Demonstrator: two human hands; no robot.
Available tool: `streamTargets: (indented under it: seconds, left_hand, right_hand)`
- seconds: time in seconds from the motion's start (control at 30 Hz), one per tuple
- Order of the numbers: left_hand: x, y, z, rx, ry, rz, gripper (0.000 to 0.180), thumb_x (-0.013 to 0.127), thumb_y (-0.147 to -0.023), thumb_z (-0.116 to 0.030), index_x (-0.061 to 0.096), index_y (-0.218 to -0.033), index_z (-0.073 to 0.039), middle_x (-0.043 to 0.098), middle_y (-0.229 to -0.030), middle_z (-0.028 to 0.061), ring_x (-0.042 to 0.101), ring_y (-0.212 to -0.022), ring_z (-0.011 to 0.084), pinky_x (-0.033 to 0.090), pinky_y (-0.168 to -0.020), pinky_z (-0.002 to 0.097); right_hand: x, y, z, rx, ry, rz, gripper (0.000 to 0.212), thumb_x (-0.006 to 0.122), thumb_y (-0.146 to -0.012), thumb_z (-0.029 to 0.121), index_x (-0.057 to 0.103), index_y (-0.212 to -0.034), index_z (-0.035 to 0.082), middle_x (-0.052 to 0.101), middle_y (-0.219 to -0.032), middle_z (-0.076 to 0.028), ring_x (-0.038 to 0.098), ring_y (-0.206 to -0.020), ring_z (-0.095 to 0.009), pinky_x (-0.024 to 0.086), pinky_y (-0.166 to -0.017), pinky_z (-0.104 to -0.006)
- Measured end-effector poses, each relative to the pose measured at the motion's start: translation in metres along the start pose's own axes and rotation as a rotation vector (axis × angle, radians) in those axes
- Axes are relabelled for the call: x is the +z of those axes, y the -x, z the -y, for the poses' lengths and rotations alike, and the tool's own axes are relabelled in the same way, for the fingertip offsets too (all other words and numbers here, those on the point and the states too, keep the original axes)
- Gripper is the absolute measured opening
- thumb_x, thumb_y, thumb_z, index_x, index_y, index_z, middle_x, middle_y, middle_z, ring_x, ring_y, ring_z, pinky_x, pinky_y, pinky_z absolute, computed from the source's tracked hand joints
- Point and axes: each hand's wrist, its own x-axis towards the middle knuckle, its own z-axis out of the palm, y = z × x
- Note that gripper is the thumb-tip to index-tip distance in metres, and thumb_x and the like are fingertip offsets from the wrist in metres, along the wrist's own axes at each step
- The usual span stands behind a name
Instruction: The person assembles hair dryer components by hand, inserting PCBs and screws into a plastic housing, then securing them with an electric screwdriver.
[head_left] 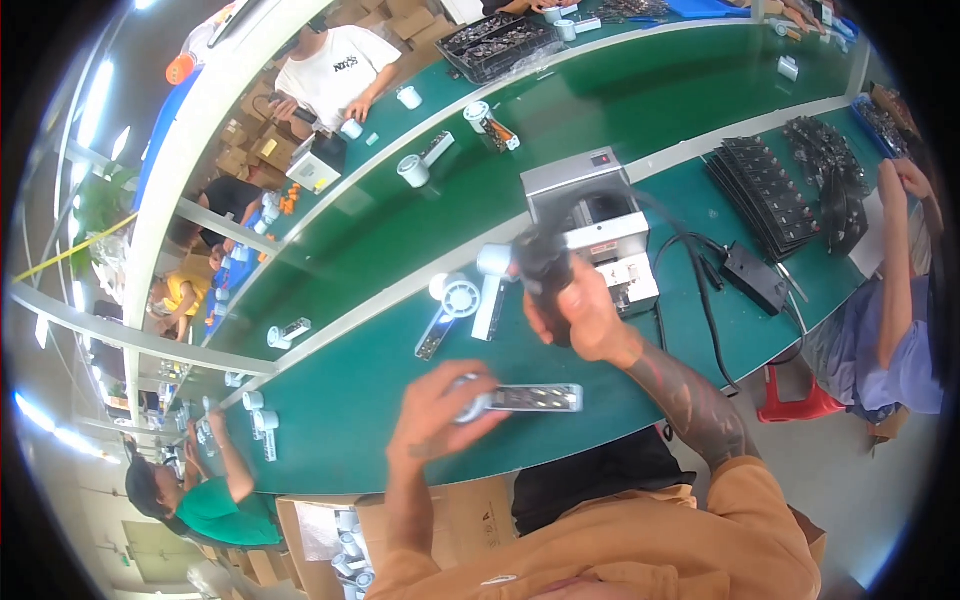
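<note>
My left hand is closed around the round pale-blue end of a small device. Its long flat housing points right, with a dark inside dotted by light spots. Up and to the right, my right hand grips a black handheld power screwdriver, blurred by motion; its tip cannot be made out. Just beyond lie two similar pale devices, one with a spoked round end, the other a long white housing. A grey metal box machine stands behind my right hand.
A black power adapter with looping cables lies right of the machine. Black ribbed trays are stacked farther right, near a co-worker's arms. A green conveyor carries similar devices behind the bench. An open cardboard box stands below the bench edge.
</note>
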Motion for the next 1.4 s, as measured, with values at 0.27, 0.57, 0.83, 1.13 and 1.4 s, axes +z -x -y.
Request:
streamTargets:
  seconds: [0.27, 0.57, 0.83, 1.13, 1.4]
  left_hand:
    - [-0.051, -0.044, 0.097, -0.147, -0.207, -0.462, 0.029, 0.076, -0.084, -0.011, 0.062, -0.107, -0.001, 0.061, -0.113, 0.0157, 0.061, -0.101, 0.0305, 0.049, -0.087, 0.037]
    - [-0.017, -0.076, 0.242, -0.375, -0.292, -0.242, 0.032, 0.078, -0.082, -0.024, 0.064, -0.103, -0.004, 0.059, -0.105, 0.0169, 0.061, -0.097, 0.0361, 0.049, -0.086, 0.0431]
    - [-0.009, -0.126, 0.239, -0.407, -0.477, -0.069, 0.039, 0.069, -0.09, -0.039, 0.066, -0.108, -0.005, 0.063, -0.106, 0.016, 0.061, -0.101, 0.035, 0.05, -0.084, 0.0459]
    - [0.016, -0.24, 0.284, -0.678, -0.026, 0.063, 0.053, 0.062, -0.095, -0.045, 0.063, -0.123, 0.001, 0.071, -0.109, 0.018, 0.068, -0.104, 0.027, 0.052, -0.088, 0.0384]
    - [0.056, -0.286, 0.299, -0.889, 0.368, -0.138, 0.056, 0.072, -0.091, -0.03, 0.048, -0.132, -0.001, 0.07, -0.098, 0.0142, 0.071, -0.081, 0.0253, 0.06, -0.072, 0.0364]
  right_hand:
    - [0.009, 0.004, -0.013, -0.02, 0.129, 0.099, 0.049, 0.058, -0.099, 0.045, 0.052, -0.118, 0.0, 0.054, -0.063, -0.001, 0.052, -0.053, -0.008, 0.042, -0.05, -0.025]
    - [0.012, 0.0, -0.005, 0.094, 0.07, -0.064, 0.037, 0.052, -0.102, 0.032, 0.052, -0.121, 0.0, 0.054, -0.062, -0.001, 0.051, -0.051, -0.008, 0.042, -0.048, -0.0248]
    - [0.01, 0.001, -0.005, 0.111, 0.097, -0.054, 0.039, 0.06, -0.098, 0.032, 0.053, -0.119, -0.001, 0.059, -0.067, -0.006, 0.058, -0.059, -0.013, 0.046, -0.056, -0.0302]
    - [0.003, 0.004, -0.002, 0.216, 0.214, 0.119, 0.066, 0.059, -0.099, 0.044, 0.04, -0.141, -0.004, 0.067, -0.114, -0.016, 0.064, -0.098, -0.017, 0.051, -0.086, -0.0322]
    - [0.011, 0.004, -0.001, 0.091, 0.13, -0.006, 0.046, 0.066, -0.094, 0.035, 0.053, -0.125, 0.004, 0.066, -0.076, -0.012, 0.065, -0.065, -0.026, 0.049, -0.061, -0.0343]
